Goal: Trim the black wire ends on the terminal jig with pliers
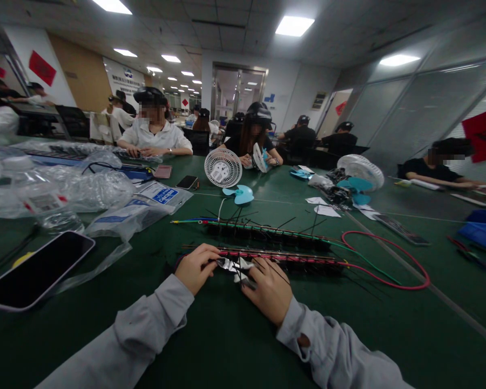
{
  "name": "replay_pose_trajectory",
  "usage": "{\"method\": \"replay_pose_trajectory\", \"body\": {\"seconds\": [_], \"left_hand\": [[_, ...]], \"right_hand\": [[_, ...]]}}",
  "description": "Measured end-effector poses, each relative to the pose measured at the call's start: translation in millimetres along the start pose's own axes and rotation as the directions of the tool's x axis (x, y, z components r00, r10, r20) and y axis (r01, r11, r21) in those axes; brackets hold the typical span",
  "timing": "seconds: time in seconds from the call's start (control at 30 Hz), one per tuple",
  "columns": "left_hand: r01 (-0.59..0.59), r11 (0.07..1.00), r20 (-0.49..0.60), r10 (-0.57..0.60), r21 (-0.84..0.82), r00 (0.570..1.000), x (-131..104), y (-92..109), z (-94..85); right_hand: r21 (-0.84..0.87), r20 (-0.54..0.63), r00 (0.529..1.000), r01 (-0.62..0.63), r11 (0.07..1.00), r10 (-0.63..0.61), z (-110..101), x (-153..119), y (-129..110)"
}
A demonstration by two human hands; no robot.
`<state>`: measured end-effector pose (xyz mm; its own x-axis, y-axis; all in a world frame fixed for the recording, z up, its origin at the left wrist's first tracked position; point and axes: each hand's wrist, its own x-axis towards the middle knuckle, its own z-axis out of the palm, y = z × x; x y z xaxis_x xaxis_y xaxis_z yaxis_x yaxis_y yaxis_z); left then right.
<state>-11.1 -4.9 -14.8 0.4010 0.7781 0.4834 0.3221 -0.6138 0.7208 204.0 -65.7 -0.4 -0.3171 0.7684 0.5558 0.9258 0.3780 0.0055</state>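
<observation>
A long black strip with a red wire (308,258) along it lies across the table in front of me. Dark zip ties stick out from it. At its left part is a crumpled, shiny white piece (229,263), perhaps film or paper. My left hand (196,268) has its fingers closed at the left edge of this piece. On the other side, my right hand (270,286) is closed at the right edge, fingers bent and thumb low. The fingertips are partly hidden. A second black strip with a green wire (275,231) lies just behind.
A phone (40,270), plastic bags (146,205) and a bottle (51,200) are at left. Farther back are a fan grille (223,168), blue fan blades (240,194) and another fan (358,175). A red wire loop (423,265) curves at right. Co-workers (156,127) sit opposite.
</observation>
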Motion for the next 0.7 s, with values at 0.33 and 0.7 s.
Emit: {"method": "replay_pose_trajectory", "body": {"seconds": [0.33,0.7], "left_hand": [[-0.002,1.0,0.013,0.002,0.017,1.0,-0.2,0.1,-0.9],[-0.009,1.0,0.024,0.008,0.027,1.0,0.1,0.6,-1.5]], "right_hand": [[0.034,0.013,1.0,0.001,0.999,-0.002,-0.6,0.1,-0.9],[0.014,0.008,1.0,0.001,1.0,-0.001,-0.3,-1.6,-1.4]]}}
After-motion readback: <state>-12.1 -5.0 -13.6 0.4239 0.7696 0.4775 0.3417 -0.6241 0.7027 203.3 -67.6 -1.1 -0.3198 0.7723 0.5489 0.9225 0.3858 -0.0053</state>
